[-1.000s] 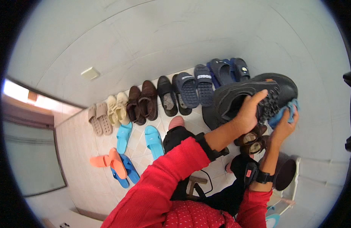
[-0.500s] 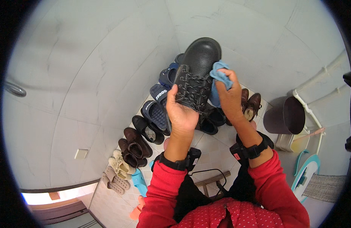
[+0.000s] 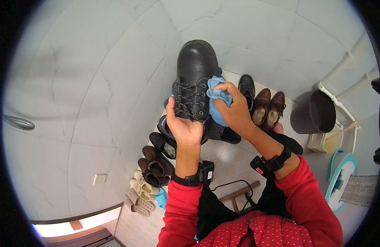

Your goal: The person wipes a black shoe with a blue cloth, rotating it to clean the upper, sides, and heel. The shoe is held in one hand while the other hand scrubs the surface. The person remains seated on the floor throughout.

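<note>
A black laced shoe (image 3: pixel 195 80) is held up in front of the pale tiled wall (image 3: pixel 95 82), toe pointing up and away, laces facing the camera. The left hand (image 3: pixel 184 125) is clamped around its heel end from below, thumb on the left side of the lacing. Just right of the laces, a blue cloth (image 3: pixel 218 103) lies against the shoe's side, bunched in the closed fingers of the right hand (image 3: pixel 235 108), which touches the shoe at its right edge. Below the shoe, on the floor, a row of footwear runs along the wall: dark slippers (image 3: pixel 167 138), brown shoes (image 3: pixel 155 164), beige sandals (image 3: pixel 138 193). Right of the shoe stand a black shoe (image 3: pixel 246 86) and a brown pair (image 3: pixel 269 105), and farther right a dark bucket (image 3: pixel 313 113).
</note>
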Demonstrator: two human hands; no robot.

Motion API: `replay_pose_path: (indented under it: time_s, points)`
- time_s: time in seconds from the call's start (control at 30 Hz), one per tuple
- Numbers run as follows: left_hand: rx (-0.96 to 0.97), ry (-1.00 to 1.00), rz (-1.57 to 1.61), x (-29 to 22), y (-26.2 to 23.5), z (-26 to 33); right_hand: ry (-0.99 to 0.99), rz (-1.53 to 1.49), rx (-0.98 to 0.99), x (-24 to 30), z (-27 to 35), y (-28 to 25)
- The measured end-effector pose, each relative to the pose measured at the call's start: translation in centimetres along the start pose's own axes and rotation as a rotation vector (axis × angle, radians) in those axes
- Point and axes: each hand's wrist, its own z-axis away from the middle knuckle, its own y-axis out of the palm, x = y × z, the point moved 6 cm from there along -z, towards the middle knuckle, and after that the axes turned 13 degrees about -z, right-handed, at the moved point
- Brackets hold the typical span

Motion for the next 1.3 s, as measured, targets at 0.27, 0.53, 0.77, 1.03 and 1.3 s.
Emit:
replay_pose_path:
  time_s: [0.27, 0.53, 0.77, 1.03, 1.3]
  points:
    - [0.144, 0.021, -0.205, 1.1, 1.2, 0.1, 0.13, -0.047, -0.042, -1.2, 0.2, -0.6]
    - [0.16, 0.078, -0.556, 2.1, 1.4, 1.2, 0.042, 0.016, -0.046, -0.3, -0.2, -0.8]
    - [0.096, 0.046, -0.42, 1.5, -0.2, 0.3, -0.117, 0.084, 0.223, 2.3, 0.6, 0.6]
    - [0.149, -0.029, -0.234, 1.8, 0.3, 0.2, -0.234, 0.158, 0.022, 3.5, -1.0, -2.4]
    - [0.129, -0.04, -0.242, 2.6, 0.3, -0.2, -0.313, 0.337, 0.115, 3.3, -0.4, -1.9]
